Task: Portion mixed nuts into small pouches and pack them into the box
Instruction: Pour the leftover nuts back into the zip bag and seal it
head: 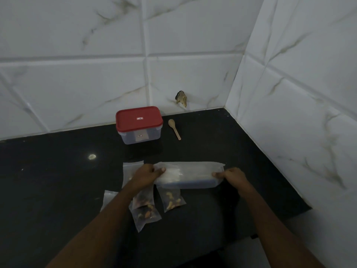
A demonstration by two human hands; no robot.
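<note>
Gripping, two-handed, perhaps a clear box [188, 176].

A glossy black surface [48, 180] fills a corner between the white, grey-veined tiled far wall [77, 74] and right wall [299, 93]. A chipped hole [181, 98] sits low in the far wall. Dim light.

Glossy black stone counter [58, 180], glossy marbled tile wall [77, 84], clear plastic pouches [172, 199], wooden spoon [174, 129], red plastic lid [139, 118].
</note>
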